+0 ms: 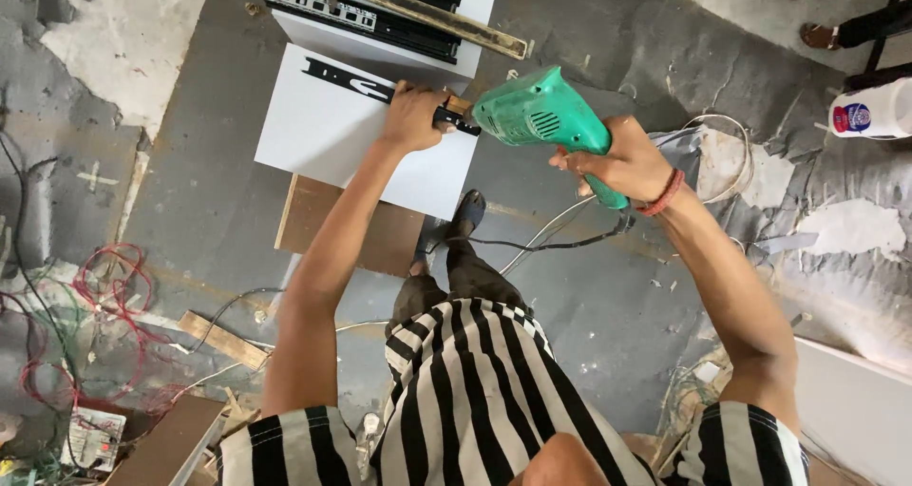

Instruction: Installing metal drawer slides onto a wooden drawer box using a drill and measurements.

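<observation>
Rough grey concrete floor [218, 210], patched and littered with offcuts, carries a white panel [332, 130] that lies flat on a brown board [351, 229]. Along the panel's far edge runs a black drawer slide [347, 79], and the left hand [415, 117] presses down on the end of that slide, its fingers [404, 92] curled over the metal and clenched against the panel. Just right of those fingers sits the nose of a green electric drill [537, 115], its bit end touching the slide right beside the thumb. The right hand [617, 163] wraps the drill's handle, fingers closed around the grip, with a red bracelet [665, 193] at the wrist. A dark cord [532, 246] trails from the handle below that hand toward the sandalled foot [465, 215]. Beyond the left fingers, a second white panel with more slides [380, 11] lies close. Well away to the right of the drill hand stands a white bottle [869, 111], and red wire [104, 286] coils far to the left
</observation>
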